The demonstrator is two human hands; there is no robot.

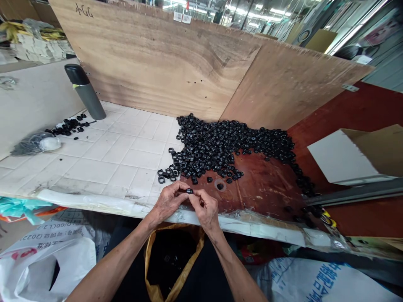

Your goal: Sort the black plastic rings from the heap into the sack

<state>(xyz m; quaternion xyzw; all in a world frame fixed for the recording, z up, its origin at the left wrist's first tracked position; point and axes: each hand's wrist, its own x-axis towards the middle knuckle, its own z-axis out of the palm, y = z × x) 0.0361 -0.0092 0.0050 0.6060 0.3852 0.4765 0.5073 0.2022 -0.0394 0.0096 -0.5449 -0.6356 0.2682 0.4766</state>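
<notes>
I have the left hand [170, 202] and right hand [206, 208] nearly closed, together pinching one small black piece [189, 191] at the counter's [138, 159] front edge, near the black pile [214, 144].

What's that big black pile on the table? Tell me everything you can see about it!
The pile is lots of small, shiny black pieces that look like plastic; several at its near left edge are clearly rings. They lie loose and jumbled, partly on the white tiled surface, partly on the reddish-brown one. Its back reaches the wooden board.
</notes>
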